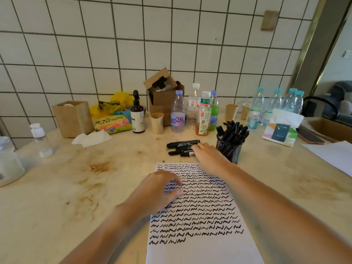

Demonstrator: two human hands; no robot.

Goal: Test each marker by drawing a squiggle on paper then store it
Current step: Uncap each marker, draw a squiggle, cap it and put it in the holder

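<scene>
Paper (200,216) mostly squiggle-filled; mesh cup (229,147) beyond it full. Right hand (207,155) released, reaching remaining markers (182,147); left hand (162,189) flat, steadying paper.

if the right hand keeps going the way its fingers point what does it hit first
The right hand points up and left at the loose black markers lying beyond the paper; its fingertips look already at them. It would likely meet them first, though contact is hard to judge.

Right hand (206,155) touching loose markers (182,147); left hand (158,189) on paper (200,250)
</scene>
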